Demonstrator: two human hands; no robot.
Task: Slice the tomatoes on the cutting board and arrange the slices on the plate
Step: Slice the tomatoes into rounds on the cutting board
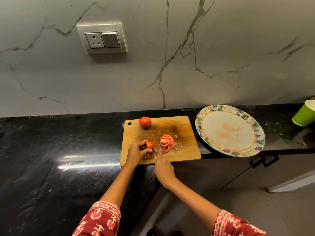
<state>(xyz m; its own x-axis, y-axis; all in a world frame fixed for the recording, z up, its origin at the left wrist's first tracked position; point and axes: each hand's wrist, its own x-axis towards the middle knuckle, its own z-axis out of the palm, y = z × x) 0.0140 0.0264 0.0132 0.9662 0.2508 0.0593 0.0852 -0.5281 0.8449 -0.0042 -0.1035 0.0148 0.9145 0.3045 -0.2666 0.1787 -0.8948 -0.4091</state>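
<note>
A wooden cutting board (184, 154) lies on the black counter. My left hand (136, 153) pinches the remaining end piece of a tomato (150, 145) near the board's front left. My right hand (164, 171) grips a knife (150, 143); its thin blade runs along the tomato piece's right side. A pile of tomato slices (166, 143) lies just right of the blade. A whole tomato (145, 121) rests at the board's back left. The flowered plate (230, 131) to the right holds only reddish smears.
A green paper cup (305, 114) stands at the far right by the wall. The plate hangs partly over the counter's front edge (213, 153). A wall socket (102, 39) is mounted above. The black counter (59, 150) stretches wide to the left.
</note>
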